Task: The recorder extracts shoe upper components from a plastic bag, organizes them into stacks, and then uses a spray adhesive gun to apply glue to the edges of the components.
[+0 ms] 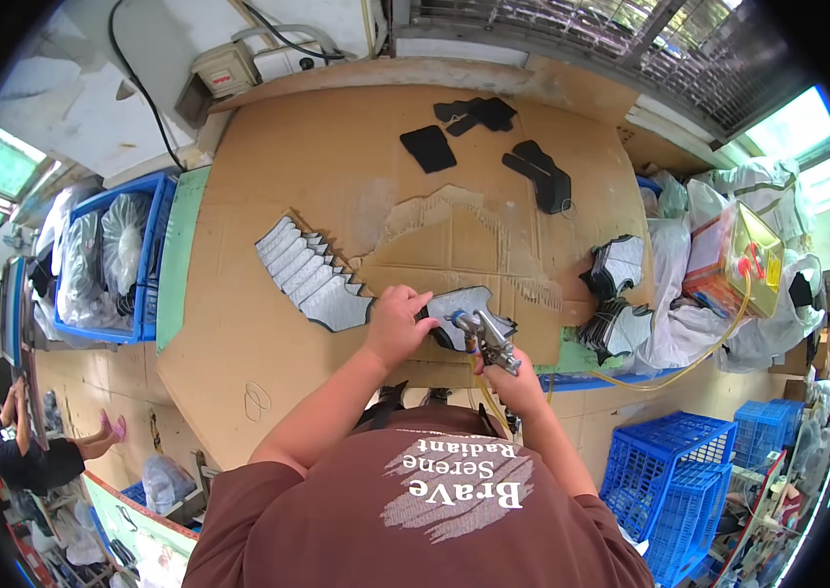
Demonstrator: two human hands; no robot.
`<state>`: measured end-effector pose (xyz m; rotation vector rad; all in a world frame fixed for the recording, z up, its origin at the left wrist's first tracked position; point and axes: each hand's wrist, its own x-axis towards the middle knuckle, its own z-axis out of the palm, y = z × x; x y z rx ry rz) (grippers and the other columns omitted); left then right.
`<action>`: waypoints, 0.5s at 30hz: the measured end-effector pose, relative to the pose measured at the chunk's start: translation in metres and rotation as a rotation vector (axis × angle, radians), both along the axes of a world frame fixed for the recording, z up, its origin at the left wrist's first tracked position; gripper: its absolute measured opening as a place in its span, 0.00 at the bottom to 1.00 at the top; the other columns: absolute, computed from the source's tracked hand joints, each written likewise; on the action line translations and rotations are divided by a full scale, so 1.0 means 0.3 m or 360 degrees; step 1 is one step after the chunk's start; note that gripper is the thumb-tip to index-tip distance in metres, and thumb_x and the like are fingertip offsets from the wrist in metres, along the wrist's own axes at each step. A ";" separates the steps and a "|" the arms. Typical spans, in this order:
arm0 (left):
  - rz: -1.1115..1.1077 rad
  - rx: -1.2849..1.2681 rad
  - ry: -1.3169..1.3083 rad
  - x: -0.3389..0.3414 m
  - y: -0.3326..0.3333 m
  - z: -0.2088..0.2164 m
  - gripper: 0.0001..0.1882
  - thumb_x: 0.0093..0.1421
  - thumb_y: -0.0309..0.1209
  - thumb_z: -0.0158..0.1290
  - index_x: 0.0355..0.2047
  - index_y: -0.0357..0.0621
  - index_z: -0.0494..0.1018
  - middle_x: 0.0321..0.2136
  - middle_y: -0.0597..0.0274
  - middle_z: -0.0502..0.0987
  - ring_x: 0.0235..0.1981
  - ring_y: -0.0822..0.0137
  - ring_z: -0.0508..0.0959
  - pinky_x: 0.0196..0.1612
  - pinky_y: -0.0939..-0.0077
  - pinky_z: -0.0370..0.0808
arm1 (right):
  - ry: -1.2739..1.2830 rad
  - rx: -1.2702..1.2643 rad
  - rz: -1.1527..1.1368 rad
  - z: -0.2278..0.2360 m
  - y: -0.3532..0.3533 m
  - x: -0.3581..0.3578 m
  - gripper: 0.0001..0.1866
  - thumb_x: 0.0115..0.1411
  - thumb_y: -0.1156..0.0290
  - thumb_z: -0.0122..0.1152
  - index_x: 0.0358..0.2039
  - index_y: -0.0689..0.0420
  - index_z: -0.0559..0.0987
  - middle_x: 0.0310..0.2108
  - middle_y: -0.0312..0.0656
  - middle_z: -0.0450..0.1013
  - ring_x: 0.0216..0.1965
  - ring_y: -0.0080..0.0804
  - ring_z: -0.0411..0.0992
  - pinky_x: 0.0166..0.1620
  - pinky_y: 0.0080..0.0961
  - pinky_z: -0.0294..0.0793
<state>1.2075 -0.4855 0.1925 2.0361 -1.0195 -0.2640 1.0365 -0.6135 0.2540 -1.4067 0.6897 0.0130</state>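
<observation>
Cardboard-topped desk (pixel 287 176); blue crates (pixel 670 470) at four o'clock, shirt lettering (pixel 464 493) at six. Right grip (pixel 515 384) clasps a spray gun (pixel 495 345) over the central grey piece (pixel 469 300); left grip (pixel 397 321) at its edge, pinch unclear.

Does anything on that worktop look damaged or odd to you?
Yes, the cardboard looks damaged. Its top layer is torn away in a ragged patch just beyond the left hand and the grey piece. Ridges show along the torn edges, whereas the surrounding surface looks mostly smooth.

Grey piece (pixel 463 299), silver spray gun (pixel 495 343)
</observation>
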 end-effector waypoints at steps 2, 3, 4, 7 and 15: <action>-0.0007 -0.0014 -0.0023 -0.002 -0.002 0.002 0.21 0.40 0.33 0.61 0.36 0.38 0.75 0.29 0.56 0.71 0.33 0.57 0.69 0.37 0.68 0.67 | 0.0005 0.0043 -0.0102 -0.008 -0.006 -0.012 0.13 0.47 0.80 0.45 0.35 0.61 0.72 0.25 0.34 0.69 0.29 0.20 0.66 0.37 0.19 0.66; -0.0011 -0.0027 -0.0046 -0.003 -0.002 0.003 0.21 0.40 0.33 0.61 0.36 0.38 0.75 0.28 0.57 0.71 0.33 0.57 0.69 0.36 0.68 0.68 | 0.0006 0.0042 -0.0105 -0.006 -0.010 -0.016 0.13 0.47 0.80 0.45 0.35 0.61 0.72 0.25 0.34 0.69 0.29 0.20 0.66 0.37 0.19 0.66; -0.0012 -0.0028 -0.0047 -0.004 -0.003 0.002 0.21 0.40 0.33 0.61 0.36 0.38 0.75 0.28 0.57 0.71 0.33 0.57 0.69 0.36 0.68 0.68 | 0.0012 -0.0002 -0.0126 -0.004 -0.015 -0.019 0.13 0.47 0.80 0.45 0.35 0.61 0.72 0.25 0.34 0.69 0.29 0.20 0.66 0.37 0.19 0.66; -0.0016 -0.0058 -0.0157 -0.007 -0.003 0.001 0.21 0.40 0.32 0.60 0.36 0.38 0.75 0.27 0.57 0.71 0.32 0.58 0.69 0.35 0.68 0.68 | 0.0009 -0.0032 -0.0198 -0.009 -0.032 -0.036 0.12 0.47 0.80 0.45 0.34 0.60 0.72 0.25 0.34 0.69 0.29 0.21 0.66 0.37 0.19 0.66; -0.0010 -0.0171 -0.0134 -0.013 -0.004 0.017 0.14 0.42 0.28 0.60 0.30 0.35 0.73 0.27 0.55 0.72 0.30 0.57 0.69 0.34 0.70 0.68 | -0.0028 -0.0072 -0.0354 -0.023 -0.051 -0.070 0.12 0.49 0.79 0.47 0.36 0.59 0.72 0.26 0.32 0.70 0.21 0.14 0.61 0.23 0.13 0.61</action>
